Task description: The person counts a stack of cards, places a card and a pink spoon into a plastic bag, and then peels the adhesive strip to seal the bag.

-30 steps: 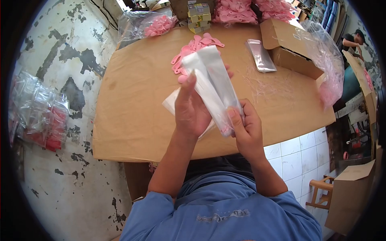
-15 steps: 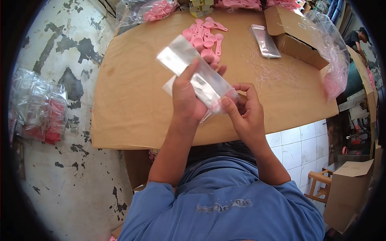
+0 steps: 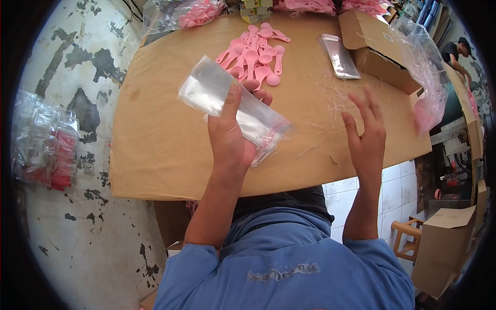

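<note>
Clear plastic bags (image 3: 206, 90) with pinkish edges at their lower right end are gripped in my left hand (image 3: 230, 129), thumb on top and fingers underneath. Just beyond that hand lies a pile of pink spoons (image 3: 251, 58) on the brown-covered table (image 3: 155, 150). My right hand (image 3: 368, 126) is raised over the right part of the table, fingers apart and slightly blurred, with nothing in it. Near it are thin pinkish strips (image 3: 336, 101) scattered on the surface. A stack of flat clear bags (image 3: 340, 58) lies farther back.
An open cardboard box (image 3: 380, 51) stands at the back right beside a large plastic bag (image 3: 426, 77). Bagged pink spoons (image 3: 201, 14) line the back edge. At the far right are a person (image 3: 454, 54), another carton (image 3: 443, 248) and a wooden stool (image 3: 405, 237). Plastic packs (image 3: 46, 139) are at the left.
My right hand has let go of the bags' edge and moved right, its fingers now spread. My left hand has shifted slightly left and down with the bags.
</note>
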Demonstrator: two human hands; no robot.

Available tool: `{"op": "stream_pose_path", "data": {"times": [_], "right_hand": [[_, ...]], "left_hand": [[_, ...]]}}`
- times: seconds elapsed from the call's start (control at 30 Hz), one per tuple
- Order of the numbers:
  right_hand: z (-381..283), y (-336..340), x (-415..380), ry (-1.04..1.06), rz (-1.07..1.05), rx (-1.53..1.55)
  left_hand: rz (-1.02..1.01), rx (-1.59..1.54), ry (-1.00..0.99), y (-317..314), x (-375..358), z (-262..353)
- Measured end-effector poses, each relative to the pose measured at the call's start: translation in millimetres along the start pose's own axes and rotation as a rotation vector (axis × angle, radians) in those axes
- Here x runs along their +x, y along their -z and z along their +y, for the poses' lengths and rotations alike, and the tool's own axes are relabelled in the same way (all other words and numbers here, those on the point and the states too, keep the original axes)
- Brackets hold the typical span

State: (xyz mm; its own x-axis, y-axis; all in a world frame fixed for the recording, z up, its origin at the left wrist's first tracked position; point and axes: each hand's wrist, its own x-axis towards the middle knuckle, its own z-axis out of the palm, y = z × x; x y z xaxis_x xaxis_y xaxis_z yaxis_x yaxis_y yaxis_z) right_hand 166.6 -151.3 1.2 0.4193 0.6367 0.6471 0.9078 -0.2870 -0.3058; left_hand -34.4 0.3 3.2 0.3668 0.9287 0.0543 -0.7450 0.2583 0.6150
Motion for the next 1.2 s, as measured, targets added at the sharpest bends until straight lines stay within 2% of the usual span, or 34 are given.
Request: {"op": "stream_pose_path", "data": {"times": [0.07,0.1,0.2,0.5,0.6,0.7,0.9,1.1,1.2], "right_hand": [[-26,0,-8,-0.332,-0.173,0.582],[-32,-10,-15,-0.264,-0.140,0.641],[-50,-25,-22,-0.060,-0.170,0.693],[-63,-27,-17,-0.339,-0.334,0.889],[-60,-31,-16,-0.469,-0.340,1.274],[-60,-23,-12,-0.610,-0.416,1.398],[-63,-27,-16,-0.666,-0.411,1.397],[-54,-27,-20,-0.719,-0.469,1.576],[-55,-29,-21,-0.718,-0.422,1.606]], "left_hand": [[0.030,0.029,-0.014,-4,0,-2],[0.046,0.045,-0.019,-5,-1,-3],[0.005,0.064,-0.028,-4,-3,-5],[0.013,0.223,-0.154,-8,-7,-10],[0.022,0.250,-0.163,-8,-9,-12],[0.021,0.241,-0.167,-8,-9,-14],[0.028,0.253,-0.159,-10,-10,-17],[0.030,0.256,-0.128,-11,-12,-23],[0.019,0.267,-0.119,-11,-12,-22]]}}
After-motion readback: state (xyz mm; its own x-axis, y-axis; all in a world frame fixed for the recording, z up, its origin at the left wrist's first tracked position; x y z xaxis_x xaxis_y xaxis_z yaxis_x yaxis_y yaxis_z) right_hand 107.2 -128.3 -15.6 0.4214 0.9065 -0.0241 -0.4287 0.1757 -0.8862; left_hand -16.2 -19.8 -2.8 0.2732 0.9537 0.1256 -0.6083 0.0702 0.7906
